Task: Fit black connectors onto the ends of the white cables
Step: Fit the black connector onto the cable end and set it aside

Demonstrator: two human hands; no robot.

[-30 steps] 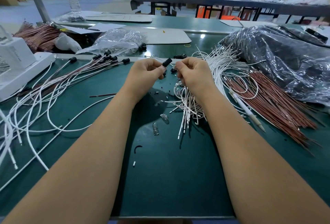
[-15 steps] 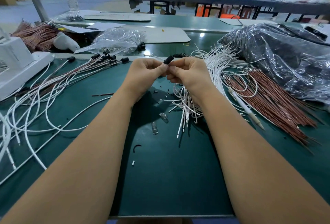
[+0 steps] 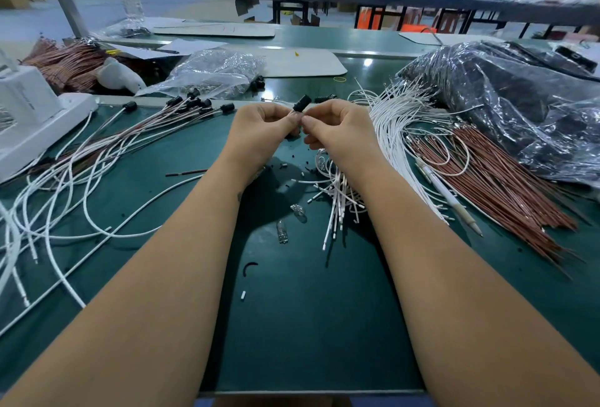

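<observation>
**Both hands meet at one black connector**

Finished cables [image 3: 136, 133] with black ends fan across the green table [image 3: 308, 325] at left. At centre, the left hand [image 3: 259, 127] pinches a black connector [image 3: 301, 103], fingertips touching the right hand [image 3: 337, 130], whose curled fingers' contents are hidden. Bare white cables [image 3: 389, 120] lie right.

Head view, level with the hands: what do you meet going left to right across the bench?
White machine → finished cables with black ends → left hand → black connector in its grip → right hand → loose white cables → brown wires → dark plastic bag.
</observation>
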